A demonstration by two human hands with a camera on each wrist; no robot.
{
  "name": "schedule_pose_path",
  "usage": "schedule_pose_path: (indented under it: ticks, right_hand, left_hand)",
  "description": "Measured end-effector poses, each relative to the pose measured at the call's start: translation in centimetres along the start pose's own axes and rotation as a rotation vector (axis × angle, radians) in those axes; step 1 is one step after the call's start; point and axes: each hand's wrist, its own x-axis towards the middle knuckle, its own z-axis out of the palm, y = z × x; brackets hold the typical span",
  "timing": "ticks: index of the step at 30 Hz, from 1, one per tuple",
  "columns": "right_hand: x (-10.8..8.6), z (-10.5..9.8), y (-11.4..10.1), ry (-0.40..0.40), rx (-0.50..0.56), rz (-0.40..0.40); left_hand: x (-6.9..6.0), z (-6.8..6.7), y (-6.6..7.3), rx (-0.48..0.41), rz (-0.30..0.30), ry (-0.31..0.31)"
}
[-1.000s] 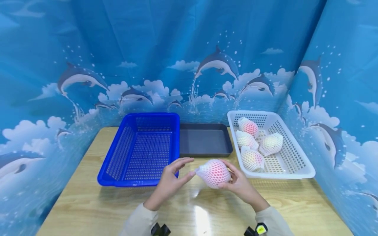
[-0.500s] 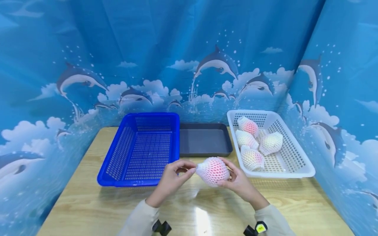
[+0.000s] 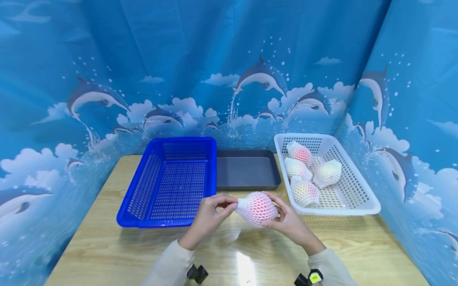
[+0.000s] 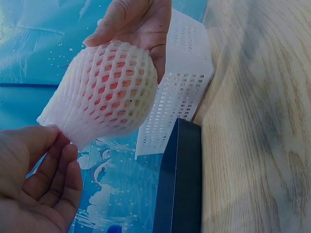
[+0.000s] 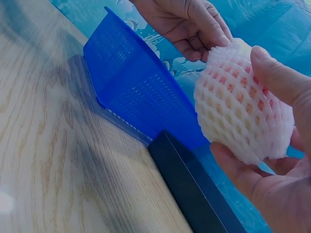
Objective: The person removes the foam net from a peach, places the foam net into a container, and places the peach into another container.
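Fruit (image 5: pixel 252 92) in a white foam net (image 5: pixel 233 109), between right hand (image 5: pixel 286 189) and left hand (image 5: pixel 189 22).

The right hand grips the netted fruit, thumb on its upper side and fingers below; red and pale yellow skin shows through the net's openings. The left hand's bent fingers pinch the far end of the net. Beyond, a blue perforated plastic basket (image 5: pixel 131 70) stands on the wood-grain table (image 5: pixel 73 155), with a dark tray (image 5: pixel 194 182) just beside it, cut off by the lower edge. A blue backdrop (image 5: pixel 286 29) with white markings lies behind.
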Motion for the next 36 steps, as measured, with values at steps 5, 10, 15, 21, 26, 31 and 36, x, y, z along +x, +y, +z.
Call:
schedule_pose_path:
  ticks: [5, 10, 15, 21, 26, 31, 36]
  right_hand:
    - [-0.01, 0.12, -0.02, -0.003, -0.015, -0.015]
    - [-0.01, 0.19, 0.08, 0.003, -0.014, -0.02]
    - [0.06, 0.31, 0.11, 0.007, -0.004, -0.009]
    - [0.21, 0.54, 0.2, -0.006, 0.028, -0.014]
    - [0.11, 0.58, 0.35, -0.022, 0.054, -0.031]
    - [0.01, 0.69, 0.45, -0.018, 0.083, -0.042]
    - [-0.17, 0.89, 0.52, 0.037, 0.091, -0.069]
  left_hand:
    - [0.02, -0.13, -0.12, 0.024, 0.011, -0.012]
    - [-0.03, -0.27, -0.17, -0.027, -0.005, -0.039]
    - [-0.13, -0.44, 0.02, 0.015, 0.008, -0.032]
    - [-0.09, -0.5, 0.14, 0.079, -0.023, -0.057]
    - [-0.13, -0.31, -0.16, 0.029, 0.003, -0.082]
    - [-0.31, -0.18, -0.22, 0.001, 0.014, -0.073]
    - [-0.37, -0.1, -0.05, -0.017, -0.013, -0.074]
